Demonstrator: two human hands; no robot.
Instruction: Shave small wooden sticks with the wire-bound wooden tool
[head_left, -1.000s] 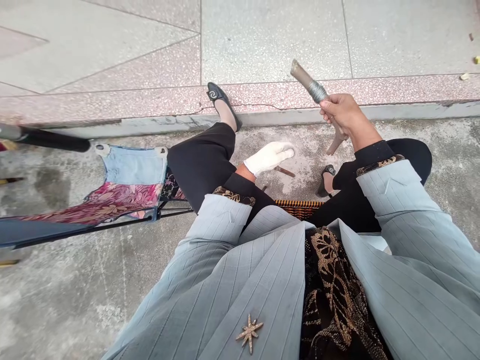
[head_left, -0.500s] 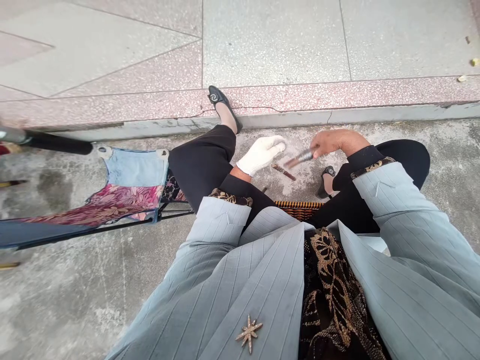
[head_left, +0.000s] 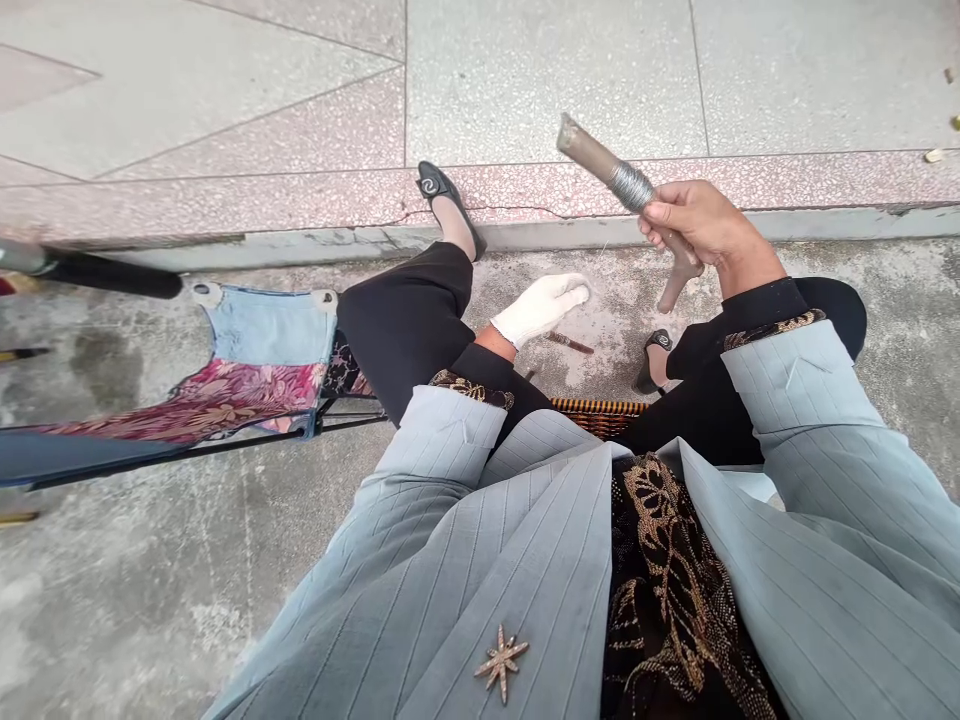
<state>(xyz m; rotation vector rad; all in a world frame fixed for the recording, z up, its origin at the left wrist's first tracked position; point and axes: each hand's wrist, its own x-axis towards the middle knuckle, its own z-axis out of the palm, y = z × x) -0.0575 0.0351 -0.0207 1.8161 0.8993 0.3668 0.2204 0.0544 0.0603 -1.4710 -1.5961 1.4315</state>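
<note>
My right hand (head_left: 694, 225) is closed round a short wooden stick (head_left: 592, 155) with a coil of thin silvery wire (head_left: 632, 187) wound about its middle. The stick slants, with its blunt end up to the left and a forked lower end below my palm. My left hand (head_left: 544, 305), in a white glove, is lower and to the left, its thumb and fingers pinched together. A faint strand of wire shows between the glove's fingertips and the coil. On the concrete just below the glove lies a small brown stick (head_left: 571, 343), seemingly wrapped.
Between my legs is the edge of a woven wicker seat (head_left: 600, 415). A folding chair (head_left: 247, 360) with patterned cloth stands to my left, near a black-ended pole (head_left: 112, 272). Ahead, a low step (head_left: 540, 238) rises to a tiled floor (head_left: 547, 80).
My right hand has risen and turned, swinging the wire-wound stick up and away from the left hand. The gloved left hand has shifted slightly right.
</note>
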